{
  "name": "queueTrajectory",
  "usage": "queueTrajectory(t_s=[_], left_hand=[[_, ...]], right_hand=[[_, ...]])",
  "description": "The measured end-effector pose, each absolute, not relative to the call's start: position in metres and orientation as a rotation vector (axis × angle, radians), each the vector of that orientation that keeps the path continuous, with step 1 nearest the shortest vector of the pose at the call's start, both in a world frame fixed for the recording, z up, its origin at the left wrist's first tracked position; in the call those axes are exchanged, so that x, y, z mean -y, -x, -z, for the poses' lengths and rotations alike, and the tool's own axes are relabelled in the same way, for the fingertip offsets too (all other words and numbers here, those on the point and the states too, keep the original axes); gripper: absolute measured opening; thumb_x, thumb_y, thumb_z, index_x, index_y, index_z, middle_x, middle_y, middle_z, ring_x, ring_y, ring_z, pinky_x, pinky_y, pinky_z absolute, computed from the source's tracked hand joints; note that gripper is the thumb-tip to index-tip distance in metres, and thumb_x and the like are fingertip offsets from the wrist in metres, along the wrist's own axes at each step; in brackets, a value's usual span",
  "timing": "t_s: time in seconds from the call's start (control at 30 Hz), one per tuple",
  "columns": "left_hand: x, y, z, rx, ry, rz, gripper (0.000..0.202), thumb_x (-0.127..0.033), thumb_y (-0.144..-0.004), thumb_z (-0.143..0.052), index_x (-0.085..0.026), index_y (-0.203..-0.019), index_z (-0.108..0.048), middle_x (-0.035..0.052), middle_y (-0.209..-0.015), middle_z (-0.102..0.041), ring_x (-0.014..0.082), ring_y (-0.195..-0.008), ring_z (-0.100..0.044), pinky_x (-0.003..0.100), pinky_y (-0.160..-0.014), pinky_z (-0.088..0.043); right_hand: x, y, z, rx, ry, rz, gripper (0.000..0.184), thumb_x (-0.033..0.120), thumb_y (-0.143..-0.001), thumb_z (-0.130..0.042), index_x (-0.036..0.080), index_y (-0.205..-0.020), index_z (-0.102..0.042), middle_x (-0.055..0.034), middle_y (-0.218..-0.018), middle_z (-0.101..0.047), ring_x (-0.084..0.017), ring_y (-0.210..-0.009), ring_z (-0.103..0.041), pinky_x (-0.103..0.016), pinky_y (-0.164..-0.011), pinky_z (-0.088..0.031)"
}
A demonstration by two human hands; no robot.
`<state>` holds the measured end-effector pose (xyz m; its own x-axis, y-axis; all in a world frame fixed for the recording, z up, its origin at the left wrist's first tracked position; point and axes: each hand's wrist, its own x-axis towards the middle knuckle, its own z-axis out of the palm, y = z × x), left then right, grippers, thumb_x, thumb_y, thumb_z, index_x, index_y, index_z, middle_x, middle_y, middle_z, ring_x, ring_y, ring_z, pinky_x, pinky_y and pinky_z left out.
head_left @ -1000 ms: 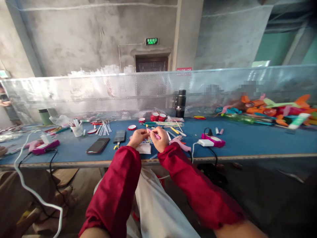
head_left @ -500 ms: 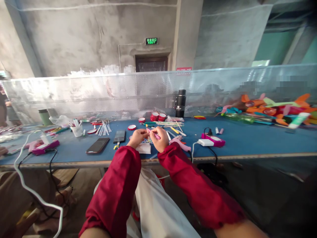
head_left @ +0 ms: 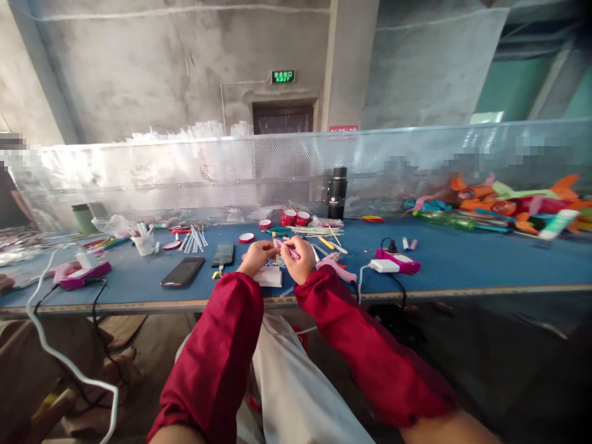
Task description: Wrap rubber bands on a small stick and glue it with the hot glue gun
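Note:
My right hand [head_left: 300,260] is closed around a slim pink pen-like tool [head_left: 291,251]. Beside it, my left hand [head_left: 258,256] pinches with thumb and forefinger at a thin pale stick with a yellow tip [head_left: 274,239]; how far its fingers wrap it is hard to make out. Both hands almost touch above the blue table [head_left: 268,295]. Under them lie a small white box or card [head_left: 270,277] and a little pile of thin coloured bits, partly hidden. A pink glue gun [head_left: 340,269] rests just right of my right hand.
Left of my hands lie a phone [head_left: 182,272] and a dark badge-like case [head_left: 223,254]. Red-rimmed round tins [head_left: 289,217] and a black flask [head_left: 337,192] stand behind. On the right are a purple power strip [head_left: 407,264] with cables and colourful pieces [head_left: 518,206].
My hands stay in nearly the same place, with the pink tool and the stick between them. At the far left edge, a person in the background has shifted.

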<state>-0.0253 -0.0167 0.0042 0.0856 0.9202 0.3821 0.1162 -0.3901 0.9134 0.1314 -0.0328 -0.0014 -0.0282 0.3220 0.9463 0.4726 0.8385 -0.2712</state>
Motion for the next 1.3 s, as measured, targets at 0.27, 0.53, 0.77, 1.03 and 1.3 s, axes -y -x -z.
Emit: queueTrajectory(t_s=[0.27, 0.53, 0.77, 1.03, 1.3], left_hand=[[0.017, 0.0258, -0.0046, -1.064, -1.647, -1.369, 0.049, -0.057, -0.058, -0.084, -0.013, -0.072, -0.067, 0.0011, -0.06, -0.062, 0.0091, -0.052, -0.048, 0.022, -0.049, -0.031], [0.0197, 0.0248, -0.0061, -1.057, -1.646, -1.384, 0.048, -0.057, -0.057, -0.084, -0.014, -0.068, -0.067, 0.0005, -0.058, -0.061, 0.0085, -0.051, -0.045, 0.022, -0.049, -0.031], [0.0205, 0.0243, -0.0065, -1.073, -1.631, -1.388, 0.045, -0.053, -0.058, -0.084, -0.013, -0.07, -0.068, 0.0004, -0.058, -0.061, 0.0086, -0.052, -0.047, 0.022, -0.049, -0.031], [0.0203, 0.0241, -0.0067, -1.063, -1.627, -1.381, 0.048, -0.055, -0.057, -0.085, -0.013, -0.069, -0.067, -0.0003, -0.057, -0.06, 0.0077, -0.05, -0.045, 0.022, -0.049, -0.03], [0.0226, 0.0235, -0.0087, -1.073, -1.622, -1.387, 0.047, -0.055, -0.056, -0.085, -0.013, -0.068, -0.067, -0.0002, -0.057, -0.06, 0.0079, -0.05, -0.045, 0.022, -0.048, -0.03]], right_hand=[[0.0317, -0.1313, 0.0022, 1.643, 0.643, 0.145, 0.014, 0.024, -0.09, -0.058, 0.024, -0.076, -0.055, -0.0018, -0.068, -0.067, -0.018, -0.062, -0.061, -0.031, -0.063, -0.045], [0.033, -0.1314, 0.0024, 1.635, 0.671, 0.146, 0.014, 0.025, -0.09, -0.057, 0.025, -0.076, -0.055, -0.002, -0.07, -0.068, -0.019, -0.066, -0.062, -0.032, -0.067, -0.047], [0.0314, -0.1307, 0.003, 1.661, 0.672, 0.147, 0.014, 0.027, -0.09, -0.057, 0.025, -0.075, -0.055, -0.0017, -0.07, -0.068, -0.019, -0.065, -0.062, -0.031, -0.065, -0.046], [0.0329, -0.1312, 0.0023, 1.638, 0.662, 0.137, 0.014, 0.025, -0.09, -0.056, 0.024, -0.076, -0.055, -0.0019, -0.069, -0.068, -0.018, -0.063, -0.061, -0.031, -0.065, -0.046], [0.033, -0.1308, 0.0024, 1.64, 0.675, 0.143, 0.014, 0.024, -0.089, -0.057, 0.025, -0.075, -0.054, -0.0009, -0.067, -0.066, -0.018, -0.06, -0.059, -0.031, -0.062, -0.043]])
